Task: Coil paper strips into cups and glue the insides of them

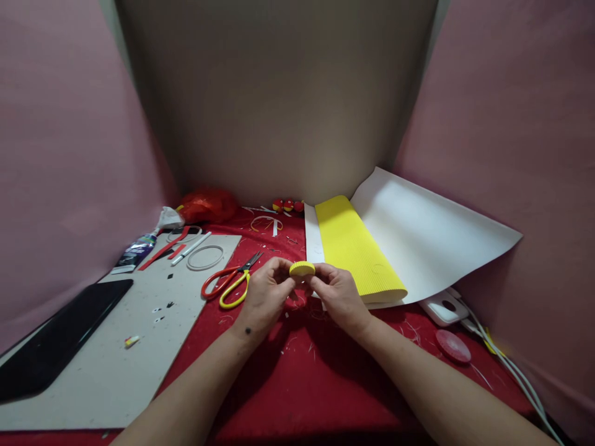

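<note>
Nearest the camera, the left forearm and right forearm enter from the lower left and lower right of the frame and converge above the red cloth. At their meeting point, in the middle of the frame, the left hand and right hand hold a yellow disc between them.

Grip: narrow on both sides, thumb and fingers pinching opposite edges of the disc. The fingertips behind it are partly hidden; their exact contact cannot be told. Holding by the rim appears intended to leave the face uncovered and steady the piece evenly. It seems to be raised off the cloth, within plain sight of the wearer.

Orientation: the disc is tilted, its flat face turned toward the camera and its ribbed rim showing along the top. It appears as an oval whose long axis runs left to right, from hand to hand; being round, it has no evident pointed end.

Surroundings: scissors lie just left of the left hand, blades toward the upper right, presumably placed for easy reach. A yellow corrugated sheet lies beyond the right hand, overlapping a white sheet.
</note>
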Demonstrator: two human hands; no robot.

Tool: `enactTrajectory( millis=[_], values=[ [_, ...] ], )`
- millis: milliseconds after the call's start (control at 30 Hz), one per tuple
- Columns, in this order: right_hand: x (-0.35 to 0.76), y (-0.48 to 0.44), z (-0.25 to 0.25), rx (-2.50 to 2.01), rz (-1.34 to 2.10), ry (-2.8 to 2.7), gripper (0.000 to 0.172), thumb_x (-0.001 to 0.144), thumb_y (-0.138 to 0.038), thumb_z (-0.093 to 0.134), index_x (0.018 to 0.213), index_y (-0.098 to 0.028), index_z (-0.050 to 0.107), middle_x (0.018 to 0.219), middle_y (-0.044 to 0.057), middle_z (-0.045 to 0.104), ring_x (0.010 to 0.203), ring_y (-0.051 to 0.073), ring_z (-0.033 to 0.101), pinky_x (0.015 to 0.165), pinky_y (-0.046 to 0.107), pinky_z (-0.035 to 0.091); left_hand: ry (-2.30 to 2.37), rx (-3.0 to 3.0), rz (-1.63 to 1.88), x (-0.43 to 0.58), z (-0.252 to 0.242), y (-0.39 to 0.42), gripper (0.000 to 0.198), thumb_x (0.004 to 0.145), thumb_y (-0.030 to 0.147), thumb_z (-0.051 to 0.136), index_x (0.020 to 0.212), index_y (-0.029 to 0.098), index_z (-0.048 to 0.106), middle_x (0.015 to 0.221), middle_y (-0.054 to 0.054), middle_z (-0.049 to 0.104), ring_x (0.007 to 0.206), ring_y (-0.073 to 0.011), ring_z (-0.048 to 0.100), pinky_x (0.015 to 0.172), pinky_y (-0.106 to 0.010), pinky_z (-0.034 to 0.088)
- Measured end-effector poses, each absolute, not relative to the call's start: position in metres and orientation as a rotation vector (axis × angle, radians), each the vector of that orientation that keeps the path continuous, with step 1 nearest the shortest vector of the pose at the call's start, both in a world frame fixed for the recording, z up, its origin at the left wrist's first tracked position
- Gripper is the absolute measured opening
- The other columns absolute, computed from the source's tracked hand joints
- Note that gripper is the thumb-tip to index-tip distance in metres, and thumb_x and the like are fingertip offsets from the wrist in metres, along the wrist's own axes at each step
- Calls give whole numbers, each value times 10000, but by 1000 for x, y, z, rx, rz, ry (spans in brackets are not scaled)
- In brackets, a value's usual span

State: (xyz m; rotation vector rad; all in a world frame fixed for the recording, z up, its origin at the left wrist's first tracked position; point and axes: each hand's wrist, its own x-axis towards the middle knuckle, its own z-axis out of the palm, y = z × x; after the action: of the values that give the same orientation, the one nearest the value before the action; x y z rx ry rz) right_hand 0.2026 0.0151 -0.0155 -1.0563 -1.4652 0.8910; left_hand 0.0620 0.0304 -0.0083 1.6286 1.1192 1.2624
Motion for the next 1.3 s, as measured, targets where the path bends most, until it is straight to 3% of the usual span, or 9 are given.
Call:
enactTrajectory(
  millis=[200,333,500,700,833,1000,1167,1300],
  values=[
    [202,14,-17,-1108,850,-1459,136,764,-201,544,806,-163,668,634,4,623,550,120,554,545,227,452,1123,1628,1282,62,-8,31,149,685,237,619,808,175,561,701,3,636,601,-144,618,538,-245,489],
    [202,14,-15,-1027,951,-1425,150,764,-210,539,822,-156,667,651,10,633,564,124,557,554,233,457,1101,1604,1268,62,-9,32,153,687,258,616,787,173,537,655,14,626,497,-127,586,485,-247,477],
    [202,14,-14,-1163,654,-1549,186,738,-132,521,812,-155,690,688,23,654,597,131,557,601,245,446,1151,1649,1294,60,-12,32,144,670,202,615,801,176,563,729,-3,637,625,-140,615,542,-234,477],
    [202,14,-16,-1047,806,-1509,195,758,-154,513,851,-164,684,719,20,671,623,132,589,608,236,465,1120,1660,1247,60,-12,33,115,685,188,578,787,176,526,660,20,616,518,-127,591,501,-246,478],
    [202,14,-15,-1150,759,-1540,167,752,-159,529,795,-163,690,643,13,650,577,129,572,571,234,454,1148,1712,1273,59,-13,34,184,665,158,593,843,184,555,772,1,633,669,-139,616,575,-237,478],
    [202,16,-17,-1037,885,-1462,178,755,-189,528,850,-161,675,690,18,665,597,133,585,583,240,469,1108,1596,1241,60,-12,34,162,659,164,590,807,178,527,673,24,614,532,-124,586,500,-241,472],
    [202,15,-17,-1175,568,-1584,205,723,-117,511,822,-157,686,743,36,675,663,150,589,656,263,451,1114,1585,1263,59,-12,36,183,647,141,594,819,177,541,732,4,621,653,-138,611,541,-229,477],
    [202,15,-19,-1120,671,-1546,196,728,-128,498,824,-162,665,717,16,656,644,136,576,621,238,443,1082,1552,1227,61,-10,35,175,665,197,608,812,171,516,680,8,611,564,-137,588,493,-253,484]
  ],
)
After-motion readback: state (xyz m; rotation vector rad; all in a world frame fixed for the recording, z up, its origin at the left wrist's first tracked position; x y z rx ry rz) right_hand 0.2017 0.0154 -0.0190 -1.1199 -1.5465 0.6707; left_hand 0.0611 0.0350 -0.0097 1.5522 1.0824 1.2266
